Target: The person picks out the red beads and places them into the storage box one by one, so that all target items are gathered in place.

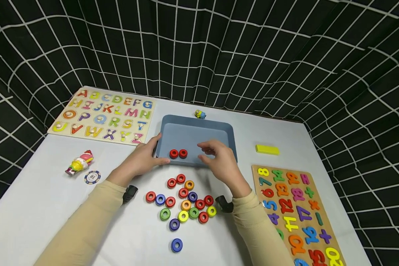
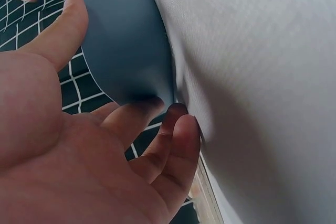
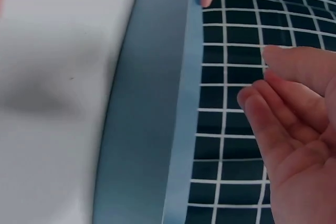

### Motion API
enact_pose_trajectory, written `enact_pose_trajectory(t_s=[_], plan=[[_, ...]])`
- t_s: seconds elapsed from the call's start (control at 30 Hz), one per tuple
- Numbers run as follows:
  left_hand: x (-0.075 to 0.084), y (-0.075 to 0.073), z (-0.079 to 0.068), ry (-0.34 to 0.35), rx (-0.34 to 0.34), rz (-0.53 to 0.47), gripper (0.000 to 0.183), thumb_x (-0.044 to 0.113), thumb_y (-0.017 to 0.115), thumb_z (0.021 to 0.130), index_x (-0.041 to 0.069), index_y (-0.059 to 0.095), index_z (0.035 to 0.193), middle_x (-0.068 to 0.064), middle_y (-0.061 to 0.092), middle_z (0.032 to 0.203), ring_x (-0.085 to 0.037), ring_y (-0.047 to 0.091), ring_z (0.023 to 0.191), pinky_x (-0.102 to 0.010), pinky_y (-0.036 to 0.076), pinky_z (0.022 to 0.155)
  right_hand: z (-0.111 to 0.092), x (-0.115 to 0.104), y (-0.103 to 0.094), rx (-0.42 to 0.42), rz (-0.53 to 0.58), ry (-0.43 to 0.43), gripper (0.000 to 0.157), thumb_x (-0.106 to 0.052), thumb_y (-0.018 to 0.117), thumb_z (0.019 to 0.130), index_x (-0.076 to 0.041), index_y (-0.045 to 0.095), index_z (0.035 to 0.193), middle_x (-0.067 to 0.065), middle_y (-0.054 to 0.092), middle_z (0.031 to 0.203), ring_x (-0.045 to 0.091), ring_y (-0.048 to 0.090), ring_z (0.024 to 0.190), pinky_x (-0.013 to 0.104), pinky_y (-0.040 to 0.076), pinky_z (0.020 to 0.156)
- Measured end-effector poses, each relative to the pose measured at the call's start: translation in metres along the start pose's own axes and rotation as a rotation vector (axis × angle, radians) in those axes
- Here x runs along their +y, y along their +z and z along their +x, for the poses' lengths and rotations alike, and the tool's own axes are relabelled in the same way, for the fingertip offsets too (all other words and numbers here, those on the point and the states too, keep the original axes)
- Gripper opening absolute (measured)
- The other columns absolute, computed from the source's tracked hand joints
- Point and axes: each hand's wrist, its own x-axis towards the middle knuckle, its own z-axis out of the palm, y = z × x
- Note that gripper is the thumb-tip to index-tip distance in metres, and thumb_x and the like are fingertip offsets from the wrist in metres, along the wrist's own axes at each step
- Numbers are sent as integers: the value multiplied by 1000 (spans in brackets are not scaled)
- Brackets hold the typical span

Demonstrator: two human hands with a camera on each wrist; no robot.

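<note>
A blue-grey tray (image 1: pixel 196 133) lies on the white table, with two red rings (image 1: pixel 178 153) side by side near its front left corner. My left hand (image 1: pixel 141 160) holds that corner, the thumb at the front rim and the fingers along the left side. In the left wrist view the fingertips (image 2: pixel 152 104) touch the tray's outer wall. Over the tray's front right part is my right hand (image 1: pixel 219 160), its thumb and fingers apart and bent, with nothing between them. Nearer to me lies a loose group of rings (image 1: pixel 183 193) in red, orange, yellow, green, blue and purple.
Back left lies an alphabet puzzle board (image 1: pixel 103 115); a number board (image 1: pixel 296 214) is at the right. A yellow block (image 1: pixel 267 149), a small figure (image 1: pixel 200 114) behind the tray, a larger figurine (image 1: pixel 79 163) and a poker chip (image 1: pixel 92 177) surround the work. Black gridded cloth (image 1: pixel 199 51) rises behind.
</note>
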Motion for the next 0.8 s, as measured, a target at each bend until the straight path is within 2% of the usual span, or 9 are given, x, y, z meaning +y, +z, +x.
enact_pose_trajectory(t_s=[0.1, 0.27, 0.4, 0.57, 0.8], plan=[[0, -1, 0, -1, -1, -8, 100, 53, 69, 82, 28, 7, 156, -20, 33, 154, -38, 36, 134, -57, 33, 108, -18, 4, -5, -38, 7, 26, 30, -19, 72, 87, -19, 68, 116, -2, 66, 114, 15, 63, 104, 36, 52, 92], [1, -1, -1, 1, -9, -15, 100, 52, 69, 83, 28, 6, 156, -19, 31, 156, -39, 33, 137, -58, 31, 109, -51, 18, -5, -188, 12, 96, 27, -15, 74, 84, -15, 70, 111, 1, 68, 109, 15, 64, 100, 39, 52, 92], [1, -3, -2, -2, -11, -5, 101, 53, 69, 83, 28, 5, 156, -20, 30, 156, -40, 32, 138, -59, 31, 108, -71, 27, -2, -289, -31, 136, 25, -13, 75, 83, -17, 71, 107, -5, 68, 102, 11, 63, 92, 37, 53, 87], [2, -4, -2, 3, -15, 12, 101, 55, 68, 83, 27, 4, 156, -20, 30, 156, -42, 31, 138, -60, 32, 107, -82, 33, 3, -358, -53, 140, 22, -15, 74, 84, -18, 71, 105, -9, 67, 100, 8, 58, 87, 32, 51, 81], [2, -2, -1, 4, -16, 12, 102, 56, 68, 82, 28, 4, 156, -19, 29, 156, -42, 30, 139, -60, 31, 108, -86, 34, 7, -362, -84, 135, 19, -19, 76, 83, -19, 71, 102, -9, 65, 95, 8, 54, 82, 25, 47, 72]])
